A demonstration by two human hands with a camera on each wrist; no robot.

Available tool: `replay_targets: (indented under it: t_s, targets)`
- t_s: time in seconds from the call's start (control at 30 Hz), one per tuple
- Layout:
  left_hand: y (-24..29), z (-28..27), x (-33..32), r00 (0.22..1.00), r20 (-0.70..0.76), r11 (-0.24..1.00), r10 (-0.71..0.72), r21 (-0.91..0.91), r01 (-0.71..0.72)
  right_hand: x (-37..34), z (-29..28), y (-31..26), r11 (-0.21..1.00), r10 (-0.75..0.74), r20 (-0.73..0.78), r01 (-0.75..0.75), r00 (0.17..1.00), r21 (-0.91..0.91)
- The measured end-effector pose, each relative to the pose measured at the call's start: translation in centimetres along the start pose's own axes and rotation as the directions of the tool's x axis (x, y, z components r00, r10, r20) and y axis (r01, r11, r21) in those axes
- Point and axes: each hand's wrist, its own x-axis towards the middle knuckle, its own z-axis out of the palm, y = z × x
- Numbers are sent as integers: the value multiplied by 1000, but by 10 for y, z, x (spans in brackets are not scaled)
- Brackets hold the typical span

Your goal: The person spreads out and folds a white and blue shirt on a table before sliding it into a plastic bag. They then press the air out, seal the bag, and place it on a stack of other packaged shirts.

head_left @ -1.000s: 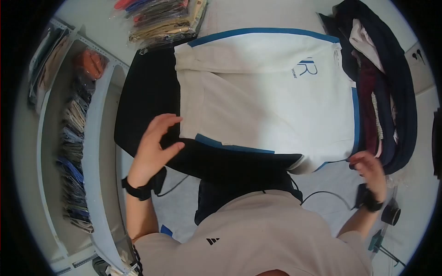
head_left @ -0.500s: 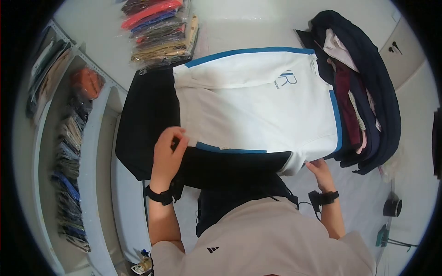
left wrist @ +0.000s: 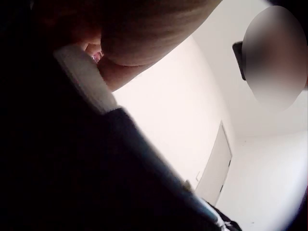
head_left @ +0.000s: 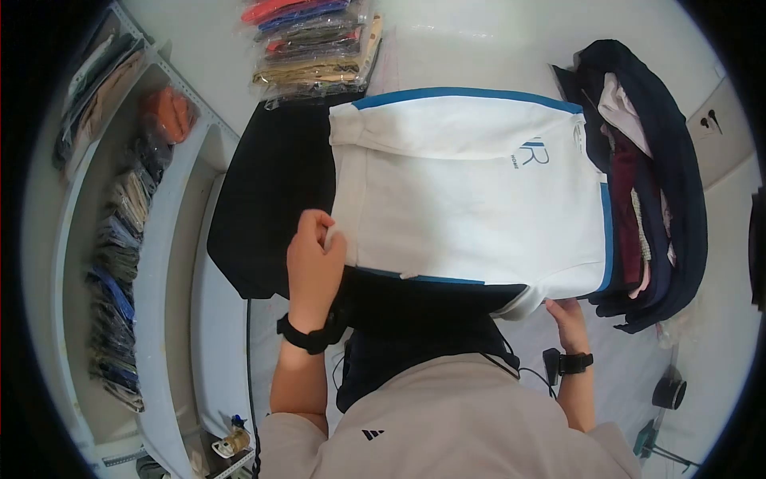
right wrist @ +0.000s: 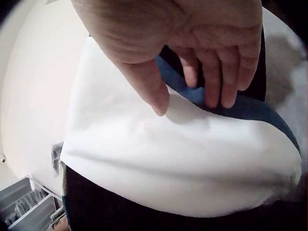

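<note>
A white garment with blue edging and a blue print lies flat over a black surface. At its lower left corner my left hand pinches the cloth between thumb and fingers; the left wrist view shows that hand dark, its fingertips mostly hidden. My right hand holds the near edge towards the right. In the right wrist view, this hand's thumb rests on the white cloth while its fingers curl at the blue edging.
Bagged folded clothes are stacked behind the black surface at the back left. Dark and maroon clothes lie in a heap along the right side. A shelf unit with packed garments stands at the left.
My left hand has closed from an open pose onto the garment's lower left corner. My right hand has moved left from the lower right corner along the near edge. The head view has shifted.
</note>
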Motion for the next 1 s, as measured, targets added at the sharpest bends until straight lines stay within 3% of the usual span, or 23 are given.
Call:
replay_targets:
  t_s: [0.2, 0.27, 0.3, 0.37, 0.5, 0.57, 0.7, 0.8, 0.83, 0.9, 0.97, 1.0]
  targets:
    - [-6, 2, -5, 1000, -6, 971, 26, 238, -24, 2, 11, 5, 990, -78, -173, 96, 982, 98]
    - [2, -10, 12, 992, 105, 993, -71, 103, 60, 3, 4, 5, 996, -47, -142, 56, 989, 62]
    - [6, -17, 24, 980, 165, 988, -114, 125, 94, 3, 1, 6, 999, -15, -112, 18, 994, 26]
    - [-1, -20, 63, 963, 269, 995, 10, -94, 16, 2, -2, 4, 1000, -7, -96, 8, 995, 16]
    - [-13, -4, 106, 910, 404, 977, -94, -136, 161, 0, -12, 9, 998, 46, -79, -42, 996, 46]
    - [-10, 1, 116, 847, 467, 926, -253, -136, 352, -6, -15, 12, 990, 49, -68, -39, 996, 139]
    - [-3, 6, 127, 796, 524, 918, -303, -65, 392, -25, -20, 11, 910, 101, 15, -99, 995, 402]
    - [15, 7, 120, 799, 509, 913, -319, -61, 404, -37, -27, 5, 897, 154, 20, -148, 988, 416]
    - [11, 6, 121, 811, 507, 938, -292, -14, 347, -42, -29, 2, 888, 210, -8, -188, 978, 420]
    - [-1, 4, 127, 820, 506, 956, -267, 34, 290, -47, -39, 1, 932, 184, -19, -168, 983, 322]
    - [-18, 0, 135, 871, 436, 934, -228, 349, 70, -53, -45, -4, 921, 123, 3, -116, 992, 372]
    - [-23, 0, 134, 868, 440, 933, -231, 352, 70, -54, -49, -6, 929, 138, -20, -123, 990, 350]
